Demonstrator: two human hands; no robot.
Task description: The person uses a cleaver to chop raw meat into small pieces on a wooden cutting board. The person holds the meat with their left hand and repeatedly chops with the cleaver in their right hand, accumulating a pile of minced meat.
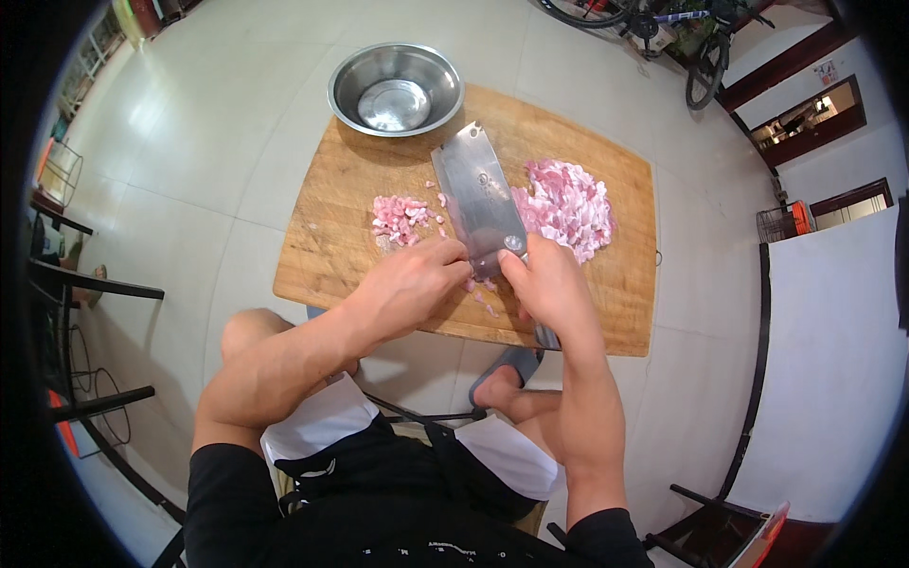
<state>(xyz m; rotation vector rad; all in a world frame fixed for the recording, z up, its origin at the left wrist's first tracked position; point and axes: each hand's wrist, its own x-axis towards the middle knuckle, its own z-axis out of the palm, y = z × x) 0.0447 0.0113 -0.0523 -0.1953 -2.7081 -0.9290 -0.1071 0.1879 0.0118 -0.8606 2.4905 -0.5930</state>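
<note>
My right hand (pixel 551 284) is closed round the handle of a broad cleaver (pixel 483 194), its thumb near the heel of the blade. The blade points away from me over a wooden cutting board (pixel 331 246). Close against the blade's left side, my left hand (pixel 417 276) has its fingers curled down, and what they hold, if anything, is hidden. Small bits of pink meat (pixel 478 289) lie by its fingertips. A little heap of diced meat (pixel 400 218) sits left of the cleaver. On the right lies a bigger pile of sliced raw meat (pixel 565 208).
At the board's far left edge stands a metal bowl (pixel 402 87) with nothing seen inside. Dark chair parts (pixel 95 284) are at the left. A bicycle (pixel 663 28) stands at the far right, and a white-topped table (pixel 833 379) is at the right.
</note>
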